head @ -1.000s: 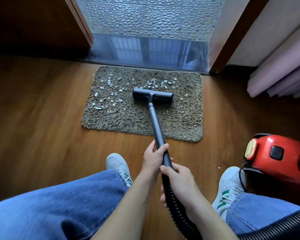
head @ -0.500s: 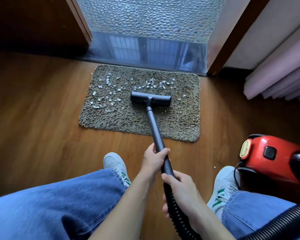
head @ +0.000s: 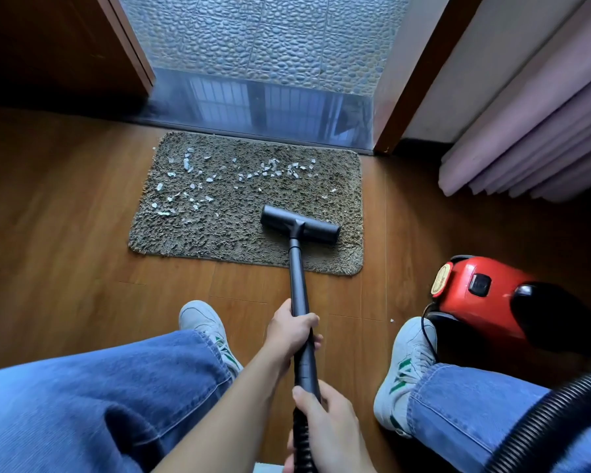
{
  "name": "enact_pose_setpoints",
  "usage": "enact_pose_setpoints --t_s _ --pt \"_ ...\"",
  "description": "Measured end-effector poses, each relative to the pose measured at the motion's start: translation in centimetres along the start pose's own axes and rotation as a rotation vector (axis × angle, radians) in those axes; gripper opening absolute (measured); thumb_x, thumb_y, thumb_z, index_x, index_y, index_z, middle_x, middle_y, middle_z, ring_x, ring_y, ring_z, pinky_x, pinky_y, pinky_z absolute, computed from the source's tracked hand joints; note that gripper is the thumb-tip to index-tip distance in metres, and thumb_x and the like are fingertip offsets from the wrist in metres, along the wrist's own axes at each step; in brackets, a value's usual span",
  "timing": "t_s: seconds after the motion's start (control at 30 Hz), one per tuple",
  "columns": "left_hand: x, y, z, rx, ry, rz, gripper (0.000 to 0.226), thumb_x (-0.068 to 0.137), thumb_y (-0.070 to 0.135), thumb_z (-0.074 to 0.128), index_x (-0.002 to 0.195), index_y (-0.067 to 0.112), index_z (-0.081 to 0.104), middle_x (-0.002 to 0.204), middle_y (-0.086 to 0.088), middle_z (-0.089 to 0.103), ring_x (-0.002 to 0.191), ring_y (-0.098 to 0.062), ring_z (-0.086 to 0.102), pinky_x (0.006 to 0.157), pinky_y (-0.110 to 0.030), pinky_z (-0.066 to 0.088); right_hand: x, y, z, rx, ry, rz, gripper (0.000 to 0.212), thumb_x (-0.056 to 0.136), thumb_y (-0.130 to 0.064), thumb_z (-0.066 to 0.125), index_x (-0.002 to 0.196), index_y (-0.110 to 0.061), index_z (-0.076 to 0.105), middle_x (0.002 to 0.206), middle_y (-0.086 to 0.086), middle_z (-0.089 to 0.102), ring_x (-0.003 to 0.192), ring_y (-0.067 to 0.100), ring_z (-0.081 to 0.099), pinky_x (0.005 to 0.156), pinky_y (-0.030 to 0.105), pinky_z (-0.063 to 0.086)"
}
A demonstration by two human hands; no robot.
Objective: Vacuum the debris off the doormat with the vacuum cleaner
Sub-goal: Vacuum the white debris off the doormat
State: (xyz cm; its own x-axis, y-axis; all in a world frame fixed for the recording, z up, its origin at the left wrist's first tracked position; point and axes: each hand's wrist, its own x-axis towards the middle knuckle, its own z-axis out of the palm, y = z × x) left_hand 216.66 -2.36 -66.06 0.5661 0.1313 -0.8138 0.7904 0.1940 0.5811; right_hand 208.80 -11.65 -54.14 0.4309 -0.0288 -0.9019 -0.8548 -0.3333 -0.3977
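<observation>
A shaggy brown doormat (head: 219, 233) lies on the wood floor before a doorway. White debris (head: 198, 186) is scattered over its left and far parts. The black vacuum head (head: 300, 228) rests on the mat's near right area, with the dark wand (head: 297, 285) running back toward me. My left hand (head: 292, 331) grips the wand higher up. My right hand (head: 328, 428) grips it lower, where the ribbed hose begins. The red vacuum cleaner body (head: 488, 295) stands on the floor at the right.
My legs in blue jeans and white sneakers (head: 205, 322) frame the wand on both sides. The black hose (head: 553, 421) curves round at the lower right. A pink curtain (head: 543, 131) hangs at the right. A dark threshold (head: 270, 110) and pebble tiles lie beyond the mat.
The vacuum head has been drawn back toward me and to the right, from the mat's middle to its near right part. Both hands kept their grip on the wand.
</observation>
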Motion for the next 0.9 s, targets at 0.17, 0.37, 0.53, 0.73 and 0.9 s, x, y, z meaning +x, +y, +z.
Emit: enact_pose_setpoints --t_s 0.17,0.37,0.53,0.73,0.9 --pt "1.2 0.8 -0.2 -0.01 -0.031 0.022 0.067 0.089 0.013 0.067 0.15 0.012 0.04 0.102 -0.01 0.065 0.062 -0.02 0.07 0.062 -0.034 0.059 1.5 -1.0 0.4 0.027 -0.006 -0.041 0.02 0.095 -0.049 0.053 0.106 -0.034 0.06 0.074 0.008 0.074 0.064 0.028 0.073 0.081 0.054 0.062" --pt "2.0 2.0 0.7 -0.075 -0.1 0.037 0.067 0.091 0.014 0.071 0.149 0.025 0.039 0.093 -0.005 0.068 0.07 -0.022 0.068 0.069 -0.039 0.06 4.1 -3.0 0.3 0.131 -0.021 -0.064 0.016 0.104 -0.038 0.05 0.115 -0.027 0.055 0.081 0.016 0.07 0.05 0.028 0.07 0.061 0.047 0.064" --pt "3.1 2.3 1.0 -0.127 -0.138 0.056 0.056 0.082 0.03 0.08 0.132 0.015 0.059 0.088 -0.001 0.068 0.074 -0.023 0.069 0.065 -0.032 0.056 6.7 -4.3 -0.7 0.265 -0.023 -0.088 0.02 0.105 -0.031 0.052 0.122 -0.022 0.057 0.064 0.012 0.063 0.046 0.029 0.064 0.051 0.04 0.057" --pt "2.8 3.4 1.5 -0.184 -0.133 0.051 0.05 0.089 0.036 0.074 0.136 0.027 0.06 0.102 0.0 0.075 0.071 -0.008 0.067 0.051 -0.019 0.048 8.6 -6.8 -2.3 0.388 -0.001 -0.104 0.022 0.105 -0.023 0.054 0.097 -0.003 0.06 0.056 0.011 0.055 0.039 0.025 0.052 0.041 0.031 0.048" --pt "2.4 4.0 0.8 -0.223 -0.165 0.048 0.046 0.092 0.036 0.071 0.136 0.024 0.059 0.107 -0.003 0.073 0.047 -0.004 0.056 0.04 -0.016 0.041 10.2 -8.7 -2.6 0.419 -0.016 -0.122 0.016 0.105 -0.023 0.054 0.108 -0.009 0.06 0.065 0.014 0.059 0.038 0.024 0.052 0.04 0.03 0.048"
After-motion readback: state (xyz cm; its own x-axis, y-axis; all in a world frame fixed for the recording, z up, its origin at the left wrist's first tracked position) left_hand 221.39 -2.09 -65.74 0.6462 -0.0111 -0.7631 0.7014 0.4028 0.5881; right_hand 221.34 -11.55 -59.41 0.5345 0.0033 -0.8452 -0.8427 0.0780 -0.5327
